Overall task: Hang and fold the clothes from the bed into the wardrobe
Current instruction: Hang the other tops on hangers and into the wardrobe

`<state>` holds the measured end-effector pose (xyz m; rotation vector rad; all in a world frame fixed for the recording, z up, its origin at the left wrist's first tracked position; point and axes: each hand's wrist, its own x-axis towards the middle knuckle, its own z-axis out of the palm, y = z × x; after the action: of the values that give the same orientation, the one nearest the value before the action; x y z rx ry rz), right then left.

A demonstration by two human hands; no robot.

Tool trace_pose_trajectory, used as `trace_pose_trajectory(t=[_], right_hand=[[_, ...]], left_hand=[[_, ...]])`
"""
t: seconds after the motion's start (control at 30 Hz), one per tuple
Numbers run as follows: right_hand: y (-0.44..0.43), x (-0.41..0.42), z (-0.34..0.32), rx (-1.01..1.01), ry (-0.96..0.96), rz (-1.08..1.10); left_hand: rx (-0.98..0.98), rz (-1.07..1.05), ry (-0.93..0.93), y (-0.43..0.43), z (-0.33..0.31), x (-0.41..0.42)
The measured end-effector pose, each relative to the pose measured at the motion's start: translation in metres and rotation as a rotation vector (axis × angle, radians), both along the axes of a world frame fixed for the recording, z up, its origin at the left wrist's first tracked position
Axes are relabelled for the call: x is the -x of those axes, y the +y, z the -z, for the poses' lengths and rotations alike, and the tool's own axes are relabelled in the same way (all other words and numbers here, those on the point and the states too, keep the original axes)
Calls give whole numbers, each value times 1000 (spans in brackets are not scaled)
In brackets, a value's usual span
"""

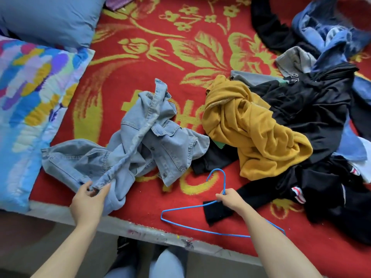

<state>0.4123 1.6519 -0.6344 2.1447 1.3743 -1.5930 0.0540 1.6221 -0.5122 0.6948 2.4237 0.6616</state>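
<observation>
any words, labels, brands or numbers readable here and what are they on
"OV": white letters on the black garment, partly folded, reading not certain.
Yellow character-like motif on the red bedspread: half hidden under the denim jacket, cannot be read.
No other text, label or number is legible.

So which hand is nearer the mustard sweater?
Right. The right hand, holding the blue hanger, is just below the mustard sweater; the left hand, pinching the denim jacket, is farther left.
</observation>
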Motion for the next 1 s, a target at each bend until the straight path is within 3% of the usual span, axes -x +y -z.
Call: trace_pose_trajectory(t=[0.2, 0.43, 0.6, 0.67, 0.8, 0.93, 1.0], right_hand=[[58, 31, -102, -324, 136, 11], [85, 147, -218, -614, 302, -20], [87, 232, -300, -942, 431, 167], [86, 264, -322, -1005, 474, 130], [91, 299, -359, -1077, 537, 164], [99, 299, -387, -1050, 647, 267], [97, 302, -398, -1048, 695, 295]], left_hand=[[-105, 89, 47, 14, -35, 16], [-596, 327, 276, 53, -121, 43], [-966, 486, 419, 65, -189, 59], [-1051, 530, 451, 68, -214, 62], [-1095, 631, 543, 73, -251, 78], [-987, 802, 872, 74, -266, 109], [-985, 888, 946, 82, -270, 123]])
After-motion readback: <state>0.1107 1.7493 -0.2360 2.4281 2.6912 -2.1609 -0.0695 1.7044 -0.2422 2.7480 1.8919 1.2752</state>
